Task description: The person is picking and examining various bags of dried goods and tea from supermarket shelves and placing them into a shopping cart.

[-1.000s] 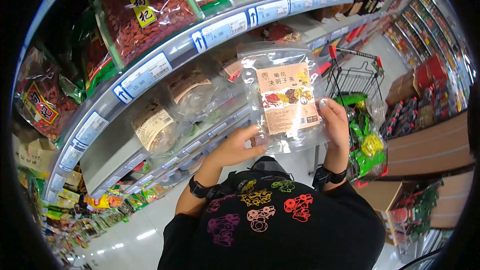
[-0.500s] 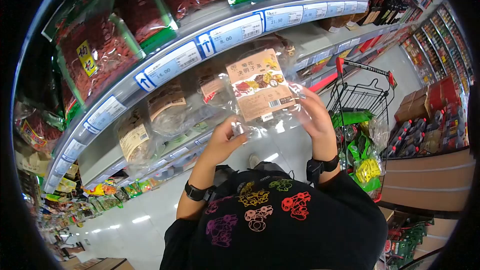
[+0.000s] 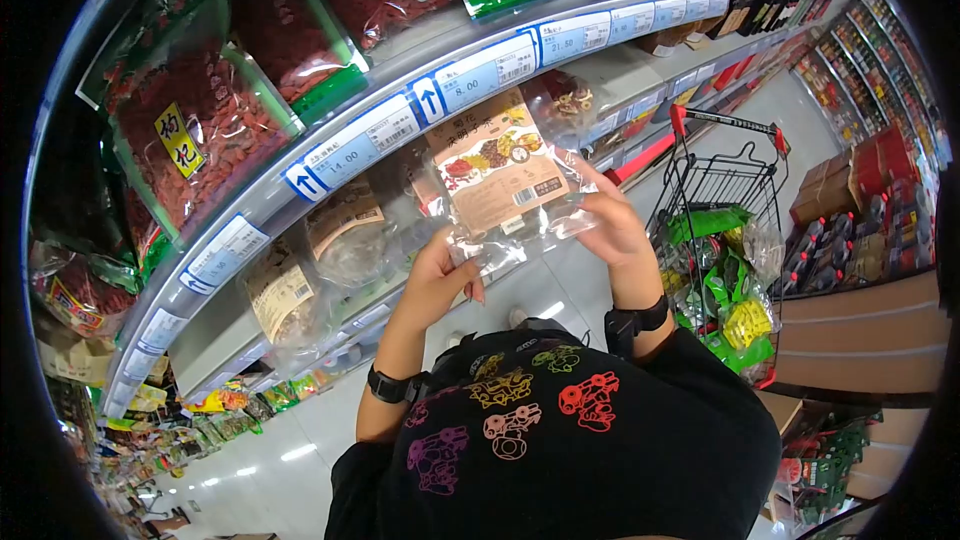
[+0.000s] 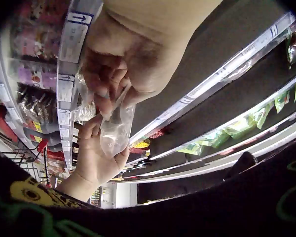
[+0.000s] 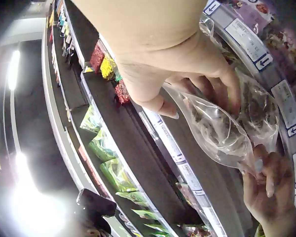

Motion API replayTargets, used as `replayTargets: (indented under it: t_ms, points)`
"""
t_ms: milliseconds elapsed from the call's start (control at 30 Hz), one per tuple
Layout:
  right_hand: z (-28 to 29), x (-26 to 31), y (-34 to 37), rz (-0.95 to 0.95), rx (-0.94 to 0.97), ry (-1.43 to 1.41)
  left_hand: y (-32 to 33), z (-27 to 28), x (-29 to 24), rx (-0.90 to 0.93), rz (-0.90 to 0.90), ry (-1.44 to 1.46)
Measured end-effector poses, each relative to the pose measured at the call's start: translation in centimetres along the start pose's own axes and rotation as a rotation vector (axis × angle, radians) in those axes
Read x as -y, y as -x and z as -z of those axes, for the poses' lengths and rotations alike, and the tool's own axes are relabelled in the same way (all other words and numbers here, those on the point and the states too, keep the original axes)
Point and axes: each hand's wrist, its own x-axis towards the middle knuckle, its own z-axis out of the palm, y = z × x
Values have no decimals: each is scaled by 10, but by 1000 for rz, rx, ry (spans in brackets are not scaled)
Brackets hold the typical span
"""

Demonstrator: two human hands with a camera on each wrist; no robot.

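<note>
Plastic, clear and shiny, makes up the bag (image 3: 500,165) with a peach label, held up between both hands. On the bag's lower left, the left hand (image 3: 435,275) has its grip pinching the plastic; on the bag's right edge, the right hand (image 3: 614,230) has its grip pinching too. Above the bag runs a price strip (image 3: 465,90); right of the bag stands a cart (image 3: 728,122) bearing green packets (image 3: 708,226).

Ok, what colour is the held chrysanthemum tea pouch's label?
Peach label, with a white illustrated band; clearest in the head view.
</note>
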Motion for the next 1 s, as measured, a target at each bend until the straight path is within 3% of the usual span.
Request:
replayTargets:
  t_ms: [300,1000]
  points:
    - [-12,-13,-6,53,-72,148,4,20,-1,74,-7,0]
    - [-5,-25,-16,21,-210,119,-1,42,0,324,37,-94]
